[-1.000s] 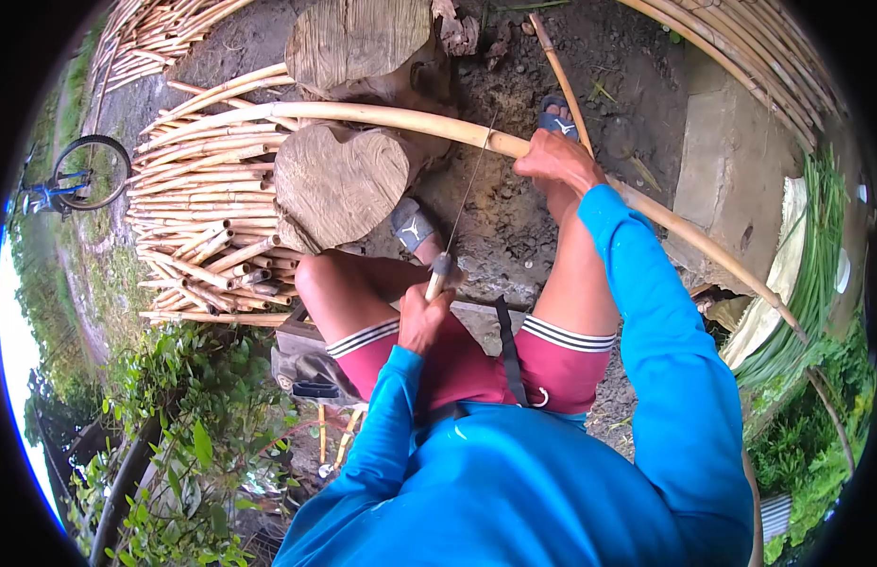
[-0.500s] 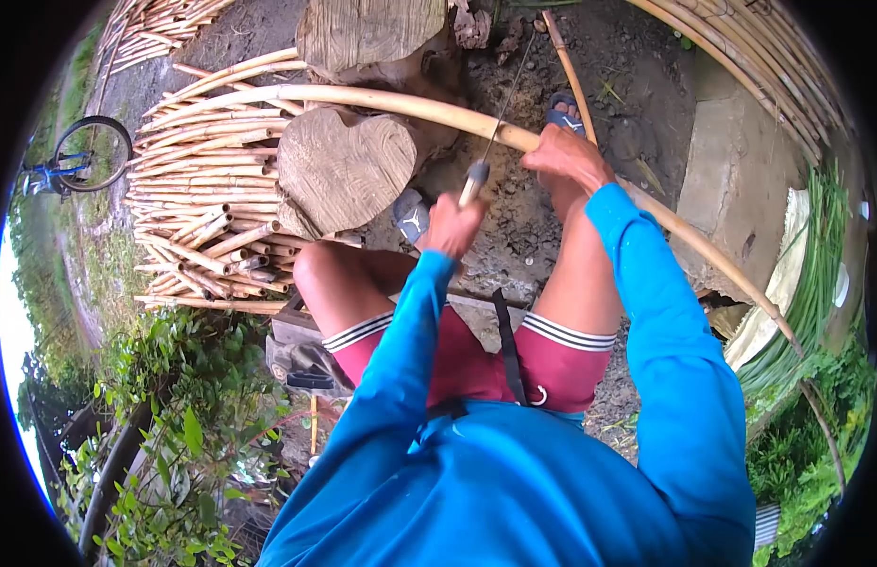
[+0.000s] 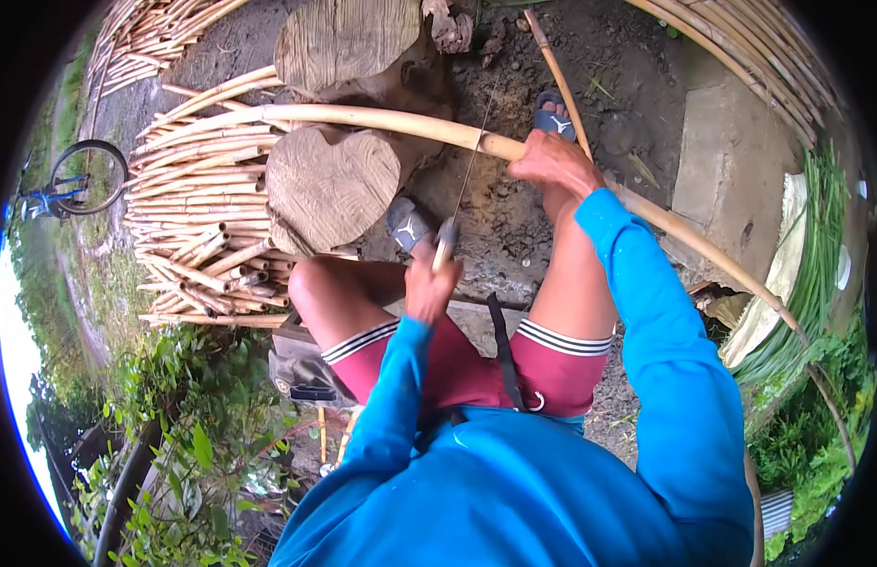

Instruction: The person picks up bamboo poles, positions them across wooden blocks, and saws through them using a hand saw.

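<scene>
My left hand (image 3: 431, 286) is closed around the handle of a thin-bladed saw (image 3: 468, 180). Its narrow blade, seen nearly edge-on, crosses a long pale bamboo pole (image 3: 382, 117) close to a joint. Just right of the blade, my right hand (image 3: 556, 163) grips the same pole from above. The pole runs from over the stacked bamboo on the left, past my right knee, to a thin dark end at the lower right. How deep the blade sits in the pole cannot be made out.
Two cut tree stumps (image 3: 332, 184) stand left of my feet, beside a pile of bamboo pieces (image 3: 207, 189). A shorter stick (image 3: 558, 80) lies by my sandal (image 3: 553, 115). More poles (image 3: 750, 57), a concrete block (image 3: 717, 156) and green strands (image 3: 811, 255) are on the right.
My left hand has drawn the saw back toward my body and a little left. My right hand keeps its grip on the pole; the whole view has shifted slightly.
</scene>
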Available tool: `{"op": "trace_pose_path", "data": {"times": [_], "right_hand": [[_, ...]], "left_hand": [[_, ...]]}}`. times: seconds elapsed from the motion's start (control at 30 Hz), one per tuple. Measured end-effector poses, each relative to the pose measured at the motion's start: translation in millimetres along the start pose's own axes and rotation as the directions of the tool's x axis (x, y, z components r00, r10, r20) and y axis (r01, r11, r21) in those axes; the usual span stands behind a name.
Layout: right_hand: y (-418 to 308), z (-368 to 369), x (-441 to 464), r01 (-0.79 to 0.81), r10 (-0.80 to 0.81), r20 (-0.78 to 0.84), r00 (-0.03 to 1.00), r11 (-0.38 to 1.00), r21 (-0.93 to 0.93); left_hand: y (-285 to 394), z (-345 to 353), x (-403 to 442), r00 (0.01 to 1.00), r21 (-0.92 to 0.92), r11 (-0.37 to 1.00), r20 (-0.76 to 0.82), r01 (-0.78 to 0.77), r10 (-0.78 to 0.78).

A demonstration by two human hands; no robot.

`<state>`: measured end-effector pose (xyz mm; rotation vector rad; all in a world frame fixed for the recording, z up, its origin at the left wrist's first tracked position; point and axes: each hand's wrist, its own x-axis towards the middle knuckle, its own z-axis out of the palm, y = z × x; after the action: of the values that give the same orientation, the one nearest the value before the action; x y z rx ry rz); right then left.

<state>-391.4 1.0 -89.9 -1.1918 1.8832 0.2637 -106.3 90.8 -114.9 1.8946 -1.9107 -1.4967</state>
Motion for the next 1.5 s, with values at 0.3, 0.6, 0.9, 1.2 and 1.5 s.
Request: {"op": "trace_pose_path", "data": {"times": [0.3,0.6,0.9,1.2,1.5], "right_hand": [[6,17,0,0.04,-0.039,-0.028,0.999,0.999,0.031],[3,-10,-10,0.077,-0.075,-0.034,0.997,0.996,0.042],[15,9,12,0.124,-0.129,0.029,0.991,0.981,0.15],[12,6,4,0.074,-0.073,-0.01,0.997,0.98,0.185],[15,0,3,0.065,-0.109,0.111,0.988,0.936,0.345]], "left_hand": [[63,-1,60,0.977,-0.075,0.977,0.087,0.2,-0.194],[60,10,55,0.987,-0.207,0.965,0.053,0.162,-0.154],[70,-9,35,0.992,-0.269,0.956,0.075,0.121,-0.105],[30,-6,-6,0.995,-0.151,0.984,0.043,0.091,-0.085],[14,-14,-9,0.994,-0.184,0.978,0.065,0.099,-0.088]]}}
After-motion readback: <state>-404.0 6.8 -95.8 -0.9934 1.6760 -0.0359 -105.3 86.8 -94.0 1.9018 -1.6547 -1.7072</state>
